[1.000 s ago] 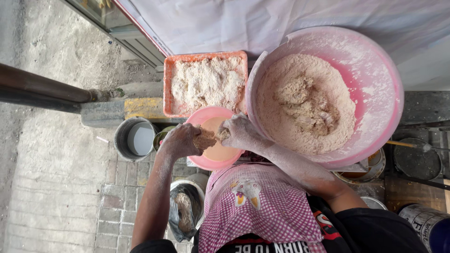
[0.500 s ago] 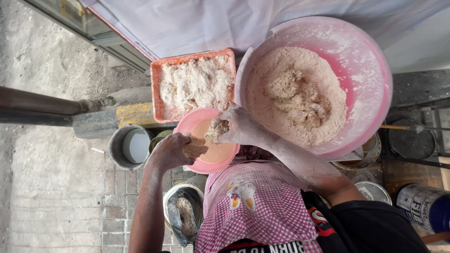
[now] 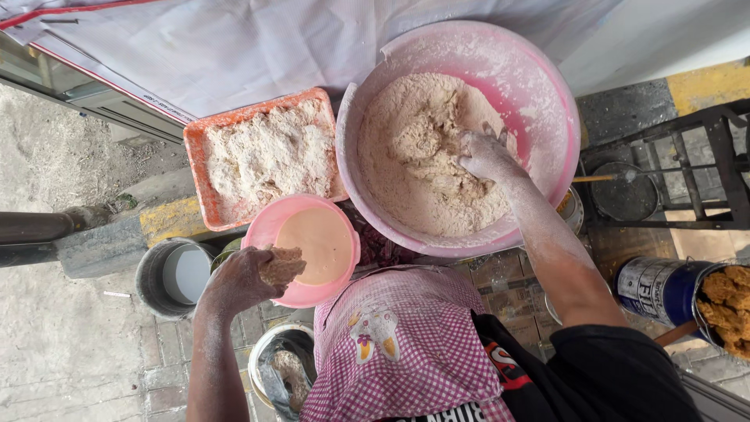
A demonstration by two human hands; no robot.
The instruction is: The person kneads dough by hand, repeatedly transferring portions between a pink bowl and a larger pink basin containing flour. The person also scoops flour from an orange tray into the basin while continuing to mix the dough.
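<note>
The left hand (image 3: 238,281), in the lower left of the frame, is curling its fingers around a battered piece of food (image 3: 281,266) and holding it over the near rim of the small pink bowl (image 3: 344,270) of orange batter, so its grip is pinching that piece. The right hand (image 3: 486,156), at upper centre right, is lying spread and flour-dusted on the mound of flour inside the big pink basin (image 3: 547,101); it is pressing into the flour and is clasping nothing that can be seen. The wet piece is hanging right at the bowl's edge, so batter is likely dripping onto the paving or the checked apron (image 3: 406,344) if the hand is slow in crossing, and a slick coating is making a slip from the fingers a fair risk. The small bowl is sitting tucked between the orange tray (image 3: 195,156) of floured pieces and the basin, touching or nearly touching both, so there is little room for the arm to swing without nudging a rim. The basin is overhanging its support toward the person, and heavy pressing near that side could be tipping it. At left, the grey pot (image 3: 152,273) and the lower pot (image 3: 269,352) are crowding the forearm, while the upper left, over the white sheet (image 3: 234,47), is lying more open.
</note>
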